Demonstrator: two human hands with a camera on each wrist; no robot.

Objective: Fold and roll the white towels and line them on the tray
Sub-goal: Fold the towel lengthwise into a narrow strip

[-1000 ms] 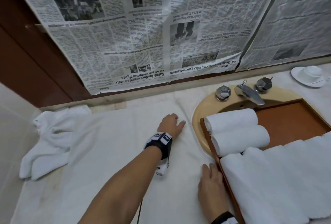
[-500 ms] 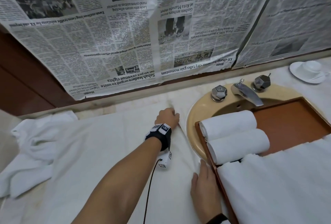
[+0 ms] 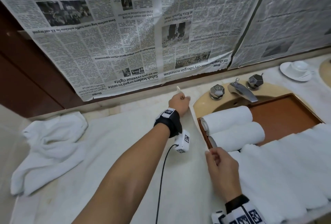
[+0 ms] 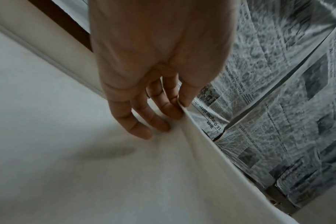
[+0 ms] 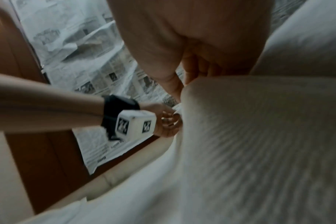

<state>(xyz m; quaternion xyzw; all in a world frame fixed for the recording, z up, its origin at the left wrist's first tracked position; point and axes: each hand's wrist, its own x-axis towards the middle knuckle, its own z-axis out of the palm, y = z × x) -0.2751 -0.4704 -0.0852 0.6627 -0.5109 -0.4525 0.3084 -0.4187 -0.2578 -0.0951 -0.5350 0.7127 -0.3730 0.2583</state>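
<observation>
1. A pale stone vanity counter (image 3: pixel 129 106) is being covered almost wholly by a flat white towel (image 3: pixel 111 152); its right edge is being lifted off the counter.
2. The near end of that edge is being pinched between thumb and fingertips of the right hand (image 3: pixel 221 167); in the right wrist view the pinch is being half hidden by the raised cloth.
3. The far corner is being gripped by the left hand (image 3: pixel 179 103) near the wall; in the left wrist view the fold is being clamped between thumb and forefinger while the other fingers (image 4: pixel 138 125) are being laid loosely on the cloth.
4. A brown wooden tray (image 3: pixel 286 112) is being rested over a beige basin (image 3: pixel 202 101).
5. Two rolled towels (image 3: pixel 231 126) are being kept side by side at the tray's left end, touching each other.
6. The tray's near part is being covered by further white towelling (image 3: pixel 286 166); its count cannot be told, and it is being cut off at the frame edge.
7. One crumpled towel (image 3: pixel 50 145) is being left at the counter's left end.
8. One faucet (image 3: pixel 241 91) is being flanked by two faceted knobs (image 3: pixel 217 91).
9. One cup on a saucer (image 3: pixel 296 70) is being kept far right.
10. The wall is being covered by newspaper sheets (image 3: pixel 125 35) pasted upside down.
</observation>
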